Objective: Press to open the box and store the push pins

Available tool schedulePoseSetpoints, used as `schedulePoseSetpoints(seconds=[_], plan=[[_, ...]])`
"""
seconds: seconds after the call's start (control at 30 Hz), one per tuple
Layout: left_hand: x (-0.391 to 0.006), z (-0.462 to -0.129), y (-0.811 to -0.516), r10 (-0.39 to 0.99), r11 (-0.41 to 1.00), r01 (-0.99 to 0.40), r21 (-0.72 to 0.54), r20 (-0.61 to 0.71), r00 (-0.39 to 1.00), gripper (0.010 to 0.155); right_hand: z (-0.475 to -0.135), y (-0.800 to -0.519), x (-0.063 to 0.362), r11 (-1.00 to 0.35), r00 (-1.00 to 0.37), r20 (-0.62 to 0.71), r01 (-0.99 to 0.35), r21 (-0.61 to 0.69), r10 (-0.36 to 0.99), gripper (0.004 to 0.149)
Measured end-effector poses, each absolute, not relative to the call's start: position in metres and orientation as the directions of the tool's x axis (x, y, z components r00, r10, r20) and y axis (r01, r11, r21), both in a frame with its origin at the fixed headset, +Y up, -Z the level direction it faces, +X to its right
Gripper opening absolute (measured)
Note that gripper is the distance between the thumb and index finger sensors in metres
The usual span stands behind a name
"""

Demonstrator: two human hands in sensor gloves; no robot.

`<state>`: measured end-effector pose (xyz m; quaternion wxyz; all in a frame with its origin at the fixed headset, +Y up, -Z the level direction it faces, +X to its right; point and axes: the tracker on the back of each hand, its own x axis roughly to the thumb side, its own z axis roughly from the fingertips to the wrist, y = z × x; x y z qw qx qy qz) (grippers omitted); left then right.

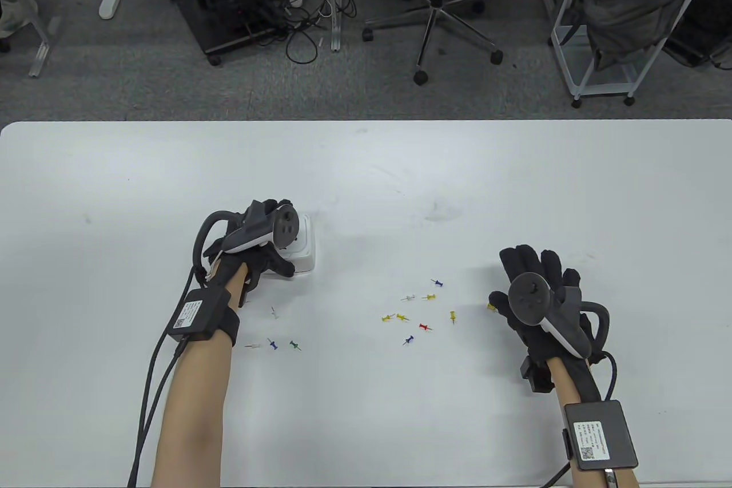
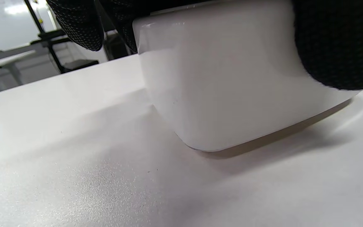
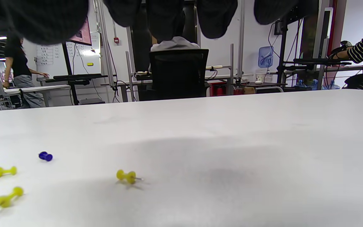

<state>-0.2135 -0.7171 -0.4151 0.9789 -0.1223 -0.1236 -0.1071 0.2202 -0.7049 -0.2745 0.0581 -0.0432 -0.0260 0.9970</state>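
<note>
Pressing down on the white box [image 1: 302, 250], the left hand [image 1: 254, 250] wraps its fingers [image 2: 336, 44] over the lid: opening seems underway. Right hand [image 1: 534, 296] rests spread beside the scattered pins [image 1: 423, 313], ready to pinch one.

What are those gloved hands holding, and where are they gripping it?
The left hand grips the white box, fingers over its top and side. The right hand holds nothing; it hovers open over the table.

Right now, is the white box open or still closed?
Cannot tell for sure. The left hand covers the top of the white box; the left wrist view shows only its smooth side.
</note>
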Motion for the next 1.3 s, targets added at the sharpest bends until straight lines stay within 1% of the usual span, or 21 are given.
schedulePoseSetpoints(seconds=[0.13,0.2,0.27,0.37,0.4,0.53,0.67,0.73,0.87,0.93,0.97,1.1,1.2,1.27,1.3], plan=[[-0.211,-0.399,-0.7,-0.139,0.962,0.199,-0.187,0.292,0.946,0.119,-0.275,-0.707,0.216,-0.994,-0.992,-0.069,-0.099,-0.042,0.101,0.073],[-0.204,-0.386,-0.693,-0.134,0.972,0.187,-0.141,0.322,0.937,0.119,-0.275,-0.707,0.216,-0.994,-0.992,-0.067,-0.103,-0.04,0.105,0.073],[-0.196,-0.373,-0.69,-0.126,0.973,0.184,-0.14,0.35,0.928,0.119,-0.275,-0.707,0.216,-0.993,-0.992,-0.068,-0.106,-0.044,0.109,0.073],[-0.179,-0.355,-0.691,-0.157,0.974,0.208,-0.087,0.402,0.902,0.119,-0.275,-0.708,0.216,-0.994,-0.992,-0.066,-0.104,-0.045,0.107,0.073],[-0.171,-0.348,-0.694,-0.165,0.971,0.224,-0.088,0.434,0.886,0.119,-0.275,-0.708,0.216,-0.994,-0.992,-0.066,-0.102,-0.042,0.104,0.073],[-0.146,-0.332,-0.707,-0.195,0.962,0.263,-0.078,0.48,0.855,0.119,-0.275,-0.709,0.216,-0.994,-0.992,-0.068,-0.106,-0.038,0.108,0.073],[-0.135,-0.328,-0.72,-0.155,0.963,0.243,-0.118,0.494,0.855,0.119,-0.275,-0.708,0.216,-0.994,-0.992,-0.07,-0.105,-0.034,0.108,0.073],[-0.133,-0.329,-0.727,-0.124,0.966,0.217,-0.144,0.479,0.869,0.119,-0.275,-0.709,0.216,-0.991,-0.99,-0.064,-0.127,-0.038,0.129,0.072],[-0.126,-0.327,-0.736,-0.169,0.959,0.257,-0.12,0.489,0.856,0.118,-0.275,-0.709,0.217,-0.992,-0.99,-0.066,-0.124,-0.037,0.126,0.072],[-0.124,-0.328,-0.739,-0.163,0.957,0.257,-0.135,0.483,0.861,0.118,-0.275,-0.709,0.217,-0.991,-0.989,-0.067,-0.127,-0.031,0.129,0.072],[-0.123,-0.328,-0.739,-0.151,0.961,0.241,-0.133,0.479,0.865,0.118,-0.276,-0.71,0.217,-0.991,-0.989,-0.069,-0.127,-0.029,0.129,0.073],[-0.123,-0.326,-0.738,-0.179,0.953,0.276,-0.128,0.494,0.851,0.116,-0.275,-0.71,0.217,-0.991,-0.989,-0.074,-0.131,-0.019,0.132,0.073],[-0.126,-0.32,-0.733,-0.15,0.961,0.245,-0.13,0.501,0.852,0.114,-0.275,-0.71,0.217,-0.991,-0.988,-0.074,-0.132,-0.019,0.133,0.074],[-0.13,-0.313,-0.727,-0.117,0.97,0.208,-0.127,0.508,0.854,0.107,-0.276,-0.71,0.217,-0.991,-0.989,-0.072,-0.131,-0.02,0.132,0.073],[-0.132,-0.308,-0.724,-0.125,0.975,0.202,-0.096,0.514,0.849,0.105,-0.276,-0.71,0.217,-0.991,-0.989,-0.07,-0.13,-0.021,0.132,0.074]])
